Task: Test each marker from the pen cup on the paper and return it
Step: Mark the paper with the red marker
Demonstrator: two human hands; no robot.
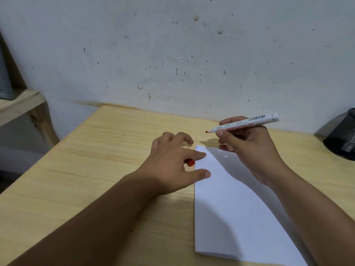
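So the marker [244,123] is a white barrel with red print along it and what looks like a barcode near the back end, cap off, with a small red tip pointing left. The right hand [247,148] has it pinched between thumb and fingers, held up in the air above the far end of the paper [234,208], tip clear of the sheet and not touching anything. The print on the barrel is too small for me to read.

The paper is a white sheet lying toward the right side of the desk [107,154], running from mid-desk down to the near edge, where it looks folded or doubled. There's a short blue line [197,147] right at its far left corner.

The left hand [172,162] is flat-ish and spread, gripping nothing, with thumb and index finger pressing on the left edge of the paper near the far corner. A red cap [190,162] pokes out from under that hand, right beside the paper's edge; most of it is covered, so I think it's the marker's cap but can't swear to it.

The black mesh cup [343,139] sits at the far right edge of the desk, cut off by the frame, so I can't see what's in it.
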